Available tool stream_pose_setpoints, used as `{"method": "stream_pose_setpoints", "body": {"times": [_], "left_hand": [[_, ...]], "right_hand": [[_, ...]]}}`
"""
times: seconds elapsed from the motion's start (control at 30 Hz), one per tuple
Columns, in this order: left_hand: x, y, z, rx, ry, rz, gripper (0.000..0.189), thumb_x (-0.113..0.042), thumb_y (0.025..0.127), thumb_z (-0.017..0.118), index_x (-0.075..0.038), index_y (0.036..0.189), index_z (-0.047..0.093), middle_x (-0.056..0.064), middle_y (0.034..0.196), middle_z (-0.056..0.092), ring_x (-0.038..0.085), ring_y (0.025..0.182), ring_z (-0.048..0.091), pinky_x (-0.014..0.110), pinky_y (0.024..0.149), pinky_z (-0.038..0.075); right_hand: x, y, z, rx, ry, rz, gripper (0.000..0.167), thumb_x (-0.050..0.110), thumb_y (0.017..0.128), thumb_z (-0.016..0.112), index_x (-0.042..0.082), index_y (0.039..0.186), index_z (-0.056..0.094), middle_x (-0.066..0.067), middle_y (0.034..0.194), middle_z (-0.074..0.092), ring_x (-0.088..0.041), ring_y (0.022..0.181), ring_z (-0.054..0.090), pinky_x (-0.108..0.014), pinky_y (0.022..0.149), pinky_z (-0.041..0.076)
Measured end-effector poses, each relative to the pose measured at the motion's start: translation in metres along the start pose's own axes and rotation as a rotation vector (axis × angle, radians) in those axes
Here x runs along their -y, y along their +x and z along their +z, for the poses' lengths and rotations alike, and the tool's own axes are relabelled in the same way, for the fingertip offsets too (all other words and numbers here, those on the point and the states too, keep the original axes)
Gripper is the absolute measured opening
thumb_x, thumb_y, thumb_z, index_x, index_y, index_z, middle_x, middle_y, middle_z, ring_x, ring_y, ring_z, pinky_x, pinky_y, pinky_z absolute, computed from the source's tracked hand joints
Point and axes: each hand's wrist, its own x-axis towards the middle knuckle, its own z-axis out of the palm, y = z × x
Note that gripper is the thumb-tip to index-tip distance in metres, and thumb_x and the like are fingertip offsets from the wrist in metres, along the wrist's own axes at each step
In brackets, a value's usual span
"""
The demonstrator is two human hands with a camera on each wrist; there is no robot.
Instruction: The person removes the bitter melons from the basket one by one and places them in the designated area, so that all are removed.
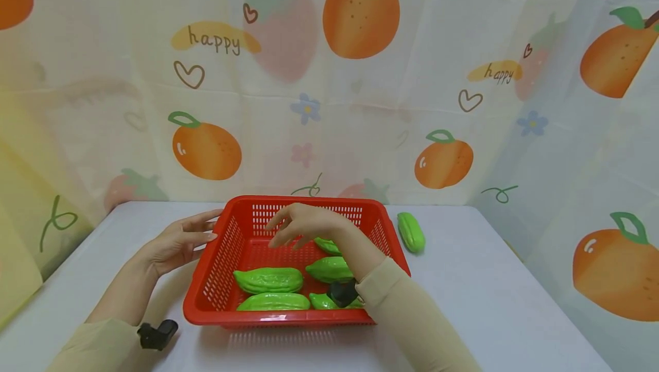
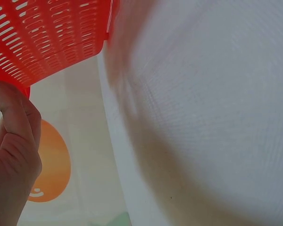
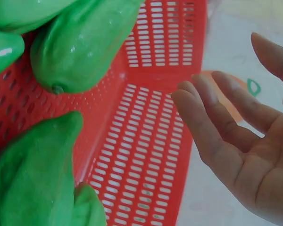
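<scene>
A red plastic basket (image 1: 231, 317) with slotted walls stands on the table. Several shiny green bitter melons (image 1: 269, 279) lie inside, mostly toward its front and right. My left hand (image 1: 175, 246) is at the basket's left side, its fingertips touching the outside near the rim; the left wrist view shows this hand (image 2: 14, 136) against the red wall. Over the basket's middle hovers my right hand (image 1: 306, 226), fingers loosely bent and holding nothing. In the right wrist view that hand (image 3: 245, 150) is apart from the melons (image 3: 80, 52). My right forearm partly covers some melons.
One more bitter melon (image 1: 411, 233) lies on the white tabletop (image 1: 463, 292), right of the basket. A fruit-printed cloth (image 1: 355, 103) hangs behind the table and along its sides. A small black device (image 1: 157, 335) sits on my left wrist.
</scene>
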Motion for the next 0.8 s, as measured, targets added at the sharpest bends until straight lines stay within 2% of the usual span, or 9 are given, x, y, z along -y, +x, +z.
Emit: {"method": "stream_pose_setpoints", "body": {"times": [0.1,0.2,0.37,0.5,0.63,0.8], "left_hand": [[0.000,0.000,0.000,0.002,-0.004,0.000,0.063,-0.015,0.099,0.055,-0.016,0.156,0.027,-0.018,0.118,0.069,0.006,0.104,0.068,0.029,0.090,0.058],[0.001,0.000,-0.001,0.009,-0.002,0.007,0.063,-0.015,0.100,0.054,-0.016,0.156,0.027,-0.017,0.117,0.069,0.006,0.104,0.067,0.029,0.090,0.058],[0.002,0.001,-0.001,-0.003,0.005,-0.003,0.062,-0.015,0.100,0.054,-0.017,0.156,0.028,-0.018,0.117,0.069,0.006,0.104,0.068,0.029,0.090,0.058],[0.002,0.001,-0.002,0.002,-0.005,0.006,0.058,-0.015,0.100,0.054,-0.019,0.154,0.032,-0.016,0.117,0.069,0.007,0.103,0.067,0.029,0.090,0.058],[0.002,0.000,-0.002,0.009,-0.029,0.021,0.050,-0.014,0.100,0.054,-0.024,0.148,0.042,-0.014,0.117,0.068,0.008,0.103,0.068,0.029,0.089,0.059],[0.002,0.000,-0.001,0.014,-0.026,0.020,0.047,-0.013,0.100,0.053,-0.026,0.145,0.046,-0.013,0.118,0.068,0.007,0.102,0.068,0.029,0.089,0.059]], "right_hand": [[0.000,0.004,0.004,0.022,-0.017,0.023,0.039,0.016,0.088,0.073,0.009,0.125,0.064,-0.009,0.112,0.072,-0.014,0.091,0.068,-0.041,0.088,0.059],[-0.002,0.005,0.006,0.046,-0.023,0.026,0.037,0.015,0.088,0.073,0.009,0.124,0.065,-0.008,0.110,0.072,-0.026,0.100,0.070,-0.045,0.091,0.058],[-0.006,0.008,0.005,0.095,0.011,0.015,0.037,0.014,0.089,0.071,0.008,0.125,0.064,-0.008,0.114,0.071,-0.042,0.119,0.062,-0.045,0.093,0.058],[-0.011,0.010,0.004,0.127,0.015,0.015,0.041,0.013,0.090,0.069,0.008,0.130,0.062,-0.009,0.123,0.068,-0.041,0.123,0.059,-0.042,0.092,0.058],[-0.016,0.013,0.003,0.160,0.008,0.029,0.045,0.013,0.091,0.068,0.005,0.135,0.058,-0.014,0.136,0.062,-0.040,0.126,0.058,-0.047,0.099,0.054],[-0.024,0.017,0.006,0.187,-0.016,0.053,0.050,0.013,0.092,0.067,0.002,0.138,0.053,-0.018,0.139,0.058,-0.033,0.120,0.062,-0.048,0.101,0.053]]}}
